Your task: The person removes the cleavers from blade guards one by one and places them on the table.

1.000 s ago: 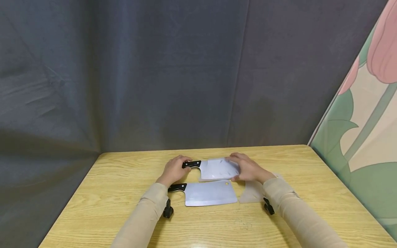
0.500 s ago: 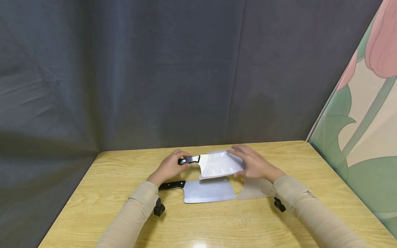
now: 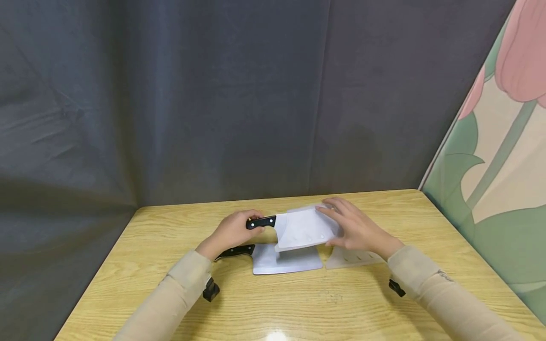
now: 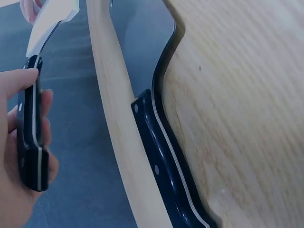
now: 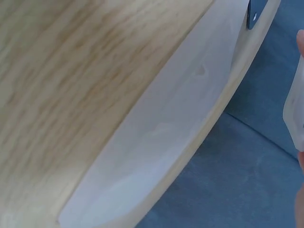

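Above the table (image 3: 298,303), a cleaver (image 3: 280,225) hangs between left hand (image 3: 232,229), clamped round its handle (image 3: 265,222) at nine o'clock, and right hand (image 3: 357,229), pinching its sheath (image 3: 306,230) at three. Second cleaver (image 3: 292,265), six; far edge (image 3: 204,205), twelve; table extends widely toward six.

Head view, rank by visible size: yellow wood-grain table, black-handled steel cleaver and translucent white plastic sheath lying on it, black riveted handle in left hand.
1. Table
2. Lying cleaver, partly covered
3. Lying sheath, partly hidden
4. Handle in left hand
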Demonstrator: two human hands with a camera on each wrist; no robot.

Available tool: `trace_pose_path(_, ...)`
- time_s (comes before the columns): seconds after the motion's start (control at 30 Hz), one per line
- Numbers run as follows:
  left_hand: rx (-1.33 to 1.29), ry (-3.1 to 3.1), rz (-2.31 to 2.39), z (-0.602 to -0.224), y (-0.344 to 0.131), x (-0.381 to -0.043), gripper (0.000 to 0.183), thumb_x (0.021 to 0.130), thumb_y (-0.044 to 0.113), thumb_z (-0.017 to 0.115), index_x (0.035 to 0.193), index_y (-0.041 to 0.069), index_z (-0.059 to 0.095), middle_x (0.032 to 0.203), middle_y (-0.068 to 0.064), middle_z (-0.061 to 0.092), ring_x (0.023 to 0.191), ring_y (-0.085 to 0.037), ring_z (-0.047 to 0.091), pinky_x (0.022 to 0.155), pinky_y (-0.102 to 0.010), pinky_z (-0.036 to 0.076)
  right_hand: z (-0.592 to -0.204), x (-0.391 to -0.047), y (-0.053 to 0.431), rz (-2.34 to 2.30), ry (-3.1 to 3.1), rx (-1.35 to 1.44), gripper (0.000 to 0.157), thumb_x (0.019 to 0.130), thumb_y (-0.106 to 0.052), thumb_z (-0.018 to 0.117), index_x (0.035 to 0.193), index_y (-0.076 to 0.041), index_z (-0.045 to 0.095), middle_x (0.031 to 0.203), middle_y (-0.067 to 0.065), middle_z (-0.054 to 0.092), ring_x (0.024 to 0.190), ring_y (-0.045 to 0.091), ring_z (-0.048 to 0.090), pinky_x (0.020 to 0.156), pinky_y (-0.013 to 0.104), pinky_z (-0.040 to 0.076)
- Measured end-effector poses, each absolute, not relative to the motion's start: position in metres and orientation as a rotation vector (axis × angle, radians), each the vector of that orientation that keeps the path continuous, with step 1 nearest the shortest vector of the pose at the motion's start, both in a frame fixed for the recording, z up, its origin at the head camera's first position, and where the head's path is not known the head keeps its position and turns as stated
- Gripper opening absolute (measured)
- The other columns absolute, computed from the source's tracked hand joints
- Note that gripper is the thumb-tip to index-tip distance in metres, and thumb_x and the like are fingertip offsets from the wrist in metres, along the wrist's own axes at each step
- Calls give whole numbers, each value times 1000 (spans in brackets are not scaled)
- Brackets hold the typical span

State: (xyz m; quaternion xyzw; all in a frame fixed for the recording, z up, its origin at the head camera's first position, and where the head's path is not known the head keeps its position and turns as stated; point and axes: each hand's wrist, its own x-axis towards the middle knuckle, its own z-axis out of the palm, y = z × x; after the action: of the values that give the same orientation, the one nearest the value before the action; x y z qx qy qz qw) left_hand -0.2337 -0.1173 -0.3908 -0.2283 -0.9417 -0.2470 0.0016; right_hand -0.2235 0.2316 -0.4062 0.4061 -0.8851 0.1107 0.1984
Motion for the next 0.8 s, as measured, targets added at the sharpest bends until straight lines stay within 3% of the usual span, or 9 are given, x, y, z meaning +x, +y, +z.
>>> trace_pose_path(0.27,-721,-2831,-828,-384,-119,-219,29,83,44,66,107,28,65,104,7,65,83,-10,58,75,-34,46,-397,-212,228,275,-2432,1168,99,65,-49,80,144,-13,33,136,16,38,125,33,35,99,50,33)
trace_pose_path(0.57,-758,-2751,-943,-375,-123,-209,27,82,41,69,104,27,67,104,5,66,86,-14,61,75,-34,47,-386,-203,219,176,-2398,1230,105,65,-49,79,146,-7,27,141,15,34,129,31,31,106,48,21)
trace_pose_path(0.8,-786,-2726,-902,-371,-120,-205,28,80,43,70,102,26,67,97,6,66,83,-12,60,73,-33,47,-383,-197,202,52,-2380,1259,104,73,-70,58,148,-7,22,144,11,33,128,28,32,107,45,18)
